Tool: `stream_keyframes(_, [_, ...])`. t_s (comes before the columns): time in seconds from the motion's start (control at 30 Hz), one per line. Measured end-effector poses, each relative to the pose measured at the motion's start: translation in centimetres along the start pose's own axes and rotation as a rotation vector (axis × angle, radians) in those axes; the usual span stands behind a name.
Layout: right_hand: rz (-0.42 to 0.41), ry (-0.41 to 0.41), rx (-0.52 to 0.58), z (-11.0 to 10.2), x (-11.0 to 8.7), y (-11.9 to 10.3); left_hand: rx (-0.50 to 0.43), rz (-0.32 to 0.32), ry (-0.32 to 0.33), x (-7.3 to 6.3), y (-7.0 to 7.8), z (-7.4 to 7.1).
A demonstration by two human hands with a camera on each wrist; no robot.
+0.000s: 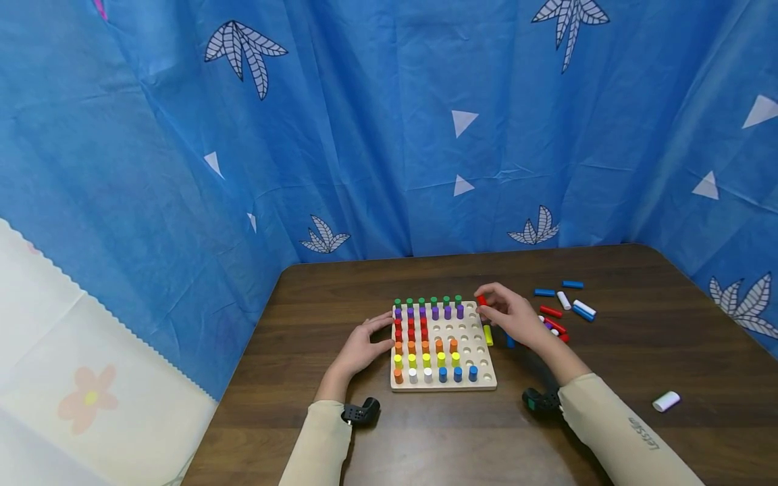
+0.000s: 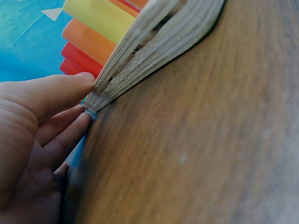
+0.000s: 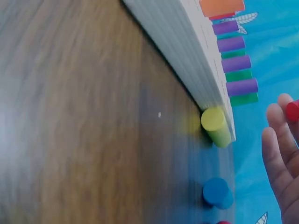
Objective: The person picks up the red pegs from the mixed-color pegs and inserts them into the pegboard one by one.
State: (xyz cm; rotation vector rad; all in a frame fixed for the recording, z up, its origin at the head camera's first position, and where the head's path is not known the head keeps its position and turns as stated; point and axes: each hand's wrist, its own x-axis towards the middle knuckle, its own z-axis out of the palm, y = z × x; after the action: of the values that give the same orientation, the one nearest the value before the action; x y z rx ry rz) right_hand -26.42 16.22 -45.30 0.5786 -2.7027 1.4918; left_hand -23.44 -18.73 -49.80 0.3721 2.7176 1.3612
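A wooden pegboard [image 1: 480, 386] lies on the table, bearing rows of green, purple, red, orange, yellow, white and blue pegs. My left hand [image 1: 362, 345] rests against the board's left edge; in the left wrist view its thumb and fingertips touch the wooden side near the red pegs. My right hand [image 1: 510, 314] is raised just past the board's far right corner, pinching a red peg [image 1: 482, 300]. That red peg [image 3: 293, 111] shows at the right edge of the right wrist view. Directly beside the board's right edge lies a yellow peg [image 1: 488, 335].
Loose blue, white and red pegs, including a blue peg [image 1: 573, 284] and a red peg [image 1: 550, 311], lie scattered right of the board. A white peg [image 1: 666, 401] lies apart near the right. A blue curtain [image 1: 389, 135] hangs behind the table [image 1: 292, 297].
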Motion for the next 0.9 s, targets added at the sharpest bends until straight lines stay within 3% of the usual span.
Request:
stream_keyframes(0.37, [0.025,0.011,-0.018,1.1,0.2,-1.3,0.000,-0.008,-0.002,0.0,0.0,0.0])
stream_keyframes(0.7, [-0.023,-0.023,0.047,2.1,0.5,-2.3,-0.005,-0.005,0.003,-0.1,0.1,0.1])
stream_keyframes(0.9, [-0.043,-0.018,-0.018,2.9,0.7,-2.9,-0.013,-0.008,-0.004,-0.1,0.1,0.1])
